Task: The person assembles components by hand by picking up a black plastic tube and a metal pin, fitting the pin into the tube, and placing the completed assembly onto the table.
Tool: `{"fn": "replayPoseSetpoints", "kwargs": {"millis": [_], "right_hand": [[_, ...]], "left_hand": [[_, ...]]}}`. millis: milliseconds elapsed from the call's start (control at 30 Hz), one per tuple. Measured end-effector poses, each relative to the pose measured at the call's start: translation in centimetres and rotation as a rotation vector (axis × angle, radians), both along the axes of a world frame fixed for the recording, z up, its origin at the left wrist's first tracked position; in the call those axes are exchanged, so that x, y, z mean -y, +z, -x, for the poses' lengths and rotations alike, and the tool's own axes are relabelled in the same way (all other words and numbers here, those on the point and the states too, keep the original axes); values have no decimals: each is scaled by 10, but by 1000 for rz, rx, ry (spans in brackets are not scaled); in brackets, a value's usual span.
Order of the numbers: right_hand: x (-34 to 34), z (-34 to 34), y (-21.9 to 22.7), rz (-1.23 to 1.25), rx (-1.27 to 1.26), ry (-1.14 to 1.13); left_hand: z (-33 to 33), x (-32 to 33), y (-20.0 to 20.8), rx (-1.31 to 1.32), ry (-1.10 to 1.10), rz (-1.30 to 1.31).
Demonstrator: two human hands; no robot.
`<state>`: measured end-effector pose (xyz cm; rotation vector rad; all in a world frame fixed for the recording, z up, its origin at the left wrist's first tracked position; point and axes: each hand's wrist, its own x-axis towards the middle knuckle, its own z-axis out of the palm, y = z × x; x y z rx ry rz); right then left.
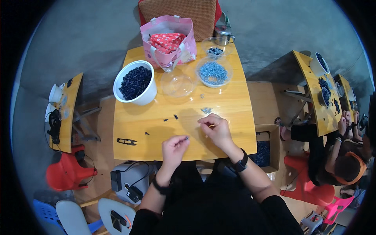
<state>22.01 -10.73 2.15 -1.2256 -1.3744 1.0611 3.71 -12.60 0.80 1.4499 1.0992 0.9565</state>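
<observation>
My left hand (175, 149) is closed in a pinch above the table's near edge, with a small dark piece (187, 138) at its fingertips. To its right, my right hand (217, 131) has thumb and forefinger pressed together; whatever they hold is too small to make out. Just beyond that hand lies a little pile of metal pins (206, 111). Two short black pieces, one upper (176, 116) and one lower (165, 120), rest in the middle of the table. A third small dark piece (147, 133) lies further left, near black thread snips (126, 141).
A white tub (145, 100) of black pieces stands at the left. Beside it are a clear dish (178, 85) and a clear bowl (214, 85) of metal pins. Behind sits a pink bag (187, 33). A cardboard box (275, 147) is on the floor; another person (346, 168) sits far right.
</observation>
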Motion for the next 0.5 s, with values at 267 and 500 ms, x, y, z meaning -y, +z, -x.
{"fn": "replayPoseSetpoints", "kwargs": {"millis": [267,500], "right_hand": [[9,12,-50,-93,101,-217],[-3,15,-44,-34,306,-120]], "left_hand": [[-7,-16,-42,-79,207,-340],[14,3,-34,49,240,-211]]}}
